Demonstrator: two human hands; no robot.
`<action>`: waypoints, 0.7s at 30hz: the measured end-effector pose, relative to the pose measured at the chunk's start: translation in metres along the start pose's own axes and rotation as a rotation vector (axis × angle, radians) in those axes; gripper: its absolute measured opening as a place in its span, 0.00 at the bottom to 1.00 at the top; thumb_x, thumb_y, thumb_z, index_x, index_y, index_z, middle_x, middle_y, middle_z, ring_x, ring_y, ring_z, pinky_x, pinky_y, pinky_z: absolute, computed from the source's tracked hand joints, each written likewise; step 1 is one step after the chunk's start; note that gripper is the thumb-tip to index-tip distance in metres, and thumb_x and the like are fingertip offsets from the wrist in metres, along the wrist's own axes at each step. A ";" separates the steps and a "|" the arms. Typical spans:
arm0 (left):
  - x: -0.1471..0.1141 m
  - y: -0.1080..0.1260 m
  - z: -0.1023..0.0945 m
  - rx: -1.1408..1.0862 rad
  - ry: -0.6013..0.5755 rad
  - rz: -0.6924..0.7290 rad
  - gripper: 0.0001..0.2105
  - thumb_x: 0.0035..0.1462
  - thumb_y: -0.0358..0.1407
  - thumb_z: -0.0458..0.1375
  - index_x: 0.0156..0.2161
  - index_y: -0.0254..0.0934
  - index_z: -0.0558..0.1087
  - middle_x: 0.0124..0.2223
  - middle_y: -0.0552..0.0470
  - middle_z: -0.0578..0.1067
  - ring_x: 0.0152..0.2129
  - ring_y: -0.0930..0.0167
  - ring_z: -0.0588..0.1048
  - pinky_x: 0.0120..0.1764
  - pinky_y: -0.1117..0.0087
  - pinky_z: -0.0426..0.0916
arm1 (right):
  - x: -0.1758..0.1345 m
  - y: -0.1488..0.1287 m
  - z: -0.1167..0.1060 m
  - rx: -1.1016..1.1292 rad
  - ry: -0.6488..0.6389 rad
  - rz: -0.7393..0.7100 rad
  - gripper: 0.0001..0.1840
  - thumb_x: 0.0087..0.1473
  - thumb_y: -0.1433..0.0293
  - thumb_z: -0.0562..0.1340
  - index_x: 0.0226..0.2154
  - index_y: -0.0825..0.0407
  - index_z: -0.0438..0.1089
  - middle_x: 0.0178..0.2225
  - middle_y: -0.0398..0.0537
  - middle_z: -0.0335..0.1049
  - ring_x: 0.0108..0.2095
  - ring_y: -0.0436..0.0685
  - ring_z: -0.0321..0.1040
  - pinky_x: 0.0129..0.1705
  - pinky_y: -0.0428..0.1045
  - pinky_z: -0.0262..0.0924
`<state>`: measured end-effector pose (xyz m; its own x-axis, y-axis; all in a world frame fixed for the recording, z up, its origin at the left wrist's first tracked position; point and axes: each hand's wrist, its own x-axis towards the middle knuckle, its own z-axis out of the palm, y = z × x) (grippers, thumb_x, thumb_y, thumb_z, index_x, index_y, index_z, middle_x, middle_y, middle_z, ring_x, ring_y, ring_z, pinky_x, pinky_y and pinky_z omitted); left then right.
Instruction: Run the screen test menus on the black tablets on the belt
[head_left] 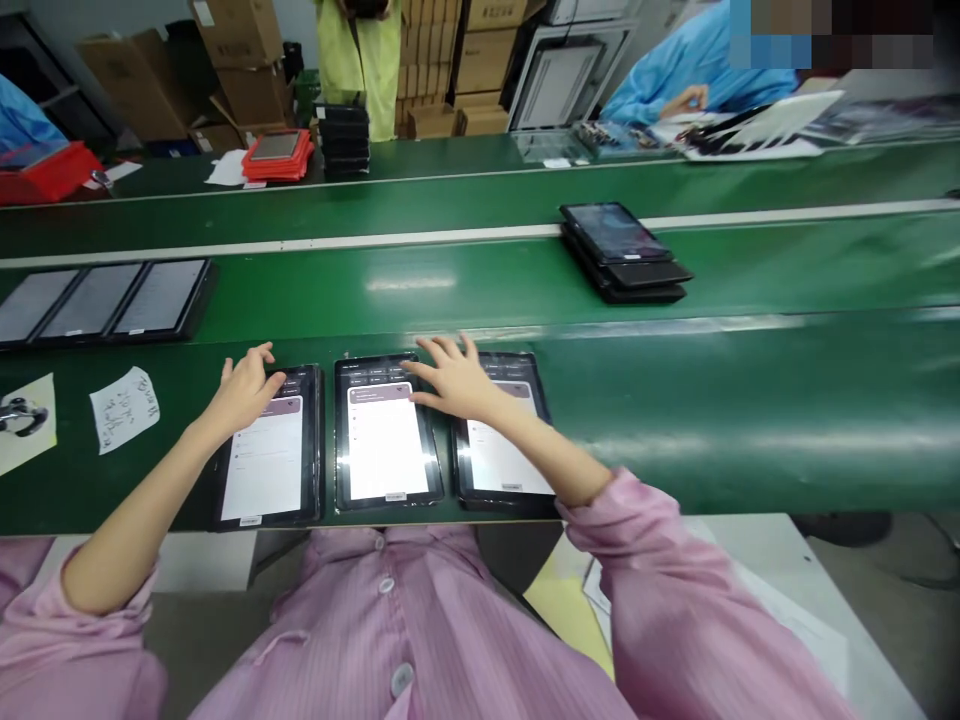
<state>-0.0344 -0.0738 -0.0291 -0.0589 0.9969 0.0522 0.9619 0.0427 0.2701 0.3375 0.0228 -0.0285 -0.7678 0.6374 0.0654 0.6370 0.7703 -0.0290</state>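
Note:
Three tablets with lit white screens lie side by side along the near edge of the green bench. Over the upper left of the left tablet (264, 465) is my left hand (246, 388), fingers apart, holding nothing. My right hand (450, 378) reaches across the right tablet (501, 455), its fingers spread over the upper right side of the middle tablet (384, 440). Whether any fingertip touches glass I cannot tell. My right forearm covers part of the right tablet's screen.
Several tablets (97, 300) lie in a row at left, near a handwritten note (126, 410). Stacked tablets (622, 250) sit on the green belt (420, 285) at right. Across it are red trays (279, 157), a black stack (343, 138) and co-workers in blue (675, 70) and yellow (358, 60).

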 end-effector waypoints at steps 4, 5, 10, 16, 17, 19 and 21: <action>0.036 0.010 0.000 -0.072 -0.178 0.060 0.29 0.66 0.54 0.36 0.54 0.37 0.68 0.59 0.40 0.71 0.57 0.56 0.69 0.60 0.50 0.61 | 0.008 -0.004 0.011 -0.008 0.024 0.016 0.32 0.61 0.46 0.56 0.63 0.40 0.64 0.70 0.58 0.49 0.67 0.75 0.45 0.63 0.78 0.33; 0.044 0.013 0.001 -0.088 -0.222 0.085 0.30 0.66 0.54 0.35 0.55 0.37 0.69 0.58 0.42 0.72 0.56 0.58 0.69 0.59 0.54 0.63 | 0.002 0.005 0.011 0.007 0.045 0.048 0.32 0.62 0.46 0.55 0.63 0.40 0.63 0.69 0.58 0.49 0.67 0.75 0.46 0.64 0.77 0.34; 0.077 0.024 0.000 -0.056 -0.437 0.114 0.36 0.64 0.57 0.31 0.49 0.39 0.77 0.50 0.44 0.77 0.50 0.61 0.74 0.54 0.62 0.66 | -0.058 0.083 0.007 0.121 0.184 0.386 0.25 0.68 0.56 0.48 0.50 0.44 0.76 0.60 0.57 0.65 0.60 0.68 0.59 0.61 0.68 0.50; 0.102 0.033 -0.012 0.060 -0.629 0.087 0.36 0.61 0.62 0.32 0.39 0.43 0.78 0.40 0.49 0.81 0.37 0.63 0.77 0.43 0.66 0.67 | -0.109 0.128 0.023 0.177 0.277 0.460 0.25 0.67 0.62 0.47 0.45 0.44 0.80 0.54 0.55 0.70 0.53 0.65 0.65 0.57 0.63 0.57; 0.105 0.035 -0.014 0.054 -0.664 0.090 0.37 0.61 0.62 0.32 0.39 0.43 0.78 0.41 0.49 0.81 0.36 0.63 0.77 0.43 0.66 0.67 | -0.109 0.127 0.024 0.173 0.268 0.449 0.25 0.66 0.62 0.48 0.45 0.44 0.80 0.54 0.55 0.70 0.54 0.65 0.64 0.58 0.64 0.56; 0.110 0.036 -0.016 0.049 -0.706 0.089 0.37 0.60 0.64 0.34 0.39 0.42 0.79 0.43 0.48 0.81 0.37 0.63 0.77 0.42 0.67 0.67 | -0.105 0.124 0.026 0.185 0.263 0.439 0.24 0.66 0.61 0.49 0.43 0.44 0.81 0.55 0.55 0.70 0.56 0.66 0.63 0.60 0.66 0.52; 0.115 0.036 -0.016 0.074 -0.707 0.076 0.37 0.58 0.65 0.35 0.37 0.42 0.80 0.43 0.46 0.81 0.36 0.63 0.77 0.42 0.66 0.68 | -0.097 0.126 0.027 0.242 0.334 0.452 0.26 0.65 0.59 0.48 0.41 0.44 0.81 0.54 0.54 0.70 0.56 0.65 0.63 0.61 0.66 0.50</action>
<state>-0.0107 0.0412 0.0019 0.1721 0.8004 -0.5742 0.9736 -0.0495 0.2229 0.4901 0.0585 -0.0657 -0.3369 0.8919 0.3017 0.8310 0.4323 -0.3502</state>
